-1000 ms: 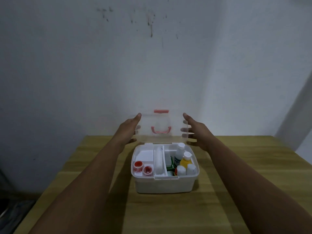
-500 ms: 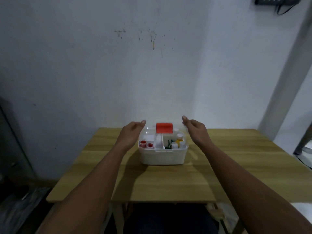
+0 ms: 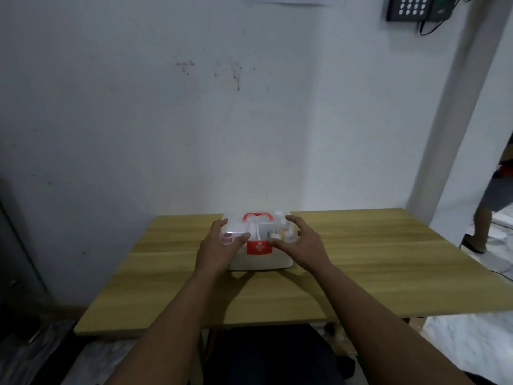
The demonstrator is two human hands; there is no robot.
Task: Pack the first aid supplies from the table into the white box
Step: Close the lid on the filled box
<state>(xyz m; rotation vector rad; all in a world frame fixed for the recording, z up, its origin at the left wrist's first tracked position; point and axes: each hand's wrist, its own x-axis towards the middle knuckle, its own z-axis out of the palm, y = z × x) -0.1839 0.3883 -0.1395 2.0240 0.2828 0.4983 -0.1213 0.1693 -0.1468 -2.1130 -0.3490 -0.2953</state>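
The white box (image 3: 261, 261) stands at the far middle of the wooden table (image 3: 374, 273). Its clear lid (image 3: 261, 227) lies flat on top, with a red handle (image 3: 257, 216) and a red latch (image 3: 259, 247) with a white cross at the front. Bottles and tape rolls show dimly through the lid. My left hand (image 3: 219, 245) presses on the lid's left front corner, thumb near the latch. My right hand (image 3: 301, 241) rests on the right front corner, fingers spread over the lid.
A white wall rises right behind the table. A black keypad (image 3: 409, 6) hangs high on the right. A person's leg and shoe (image 3: 480, 226) show at the right edge past a pillar. A dark seat (image 3: 277, 354) sits under the table's near edge.
The lid has gone from upright to flat down on the box. Both hands followed it down to the front corners. The camera has pulled back from the table.
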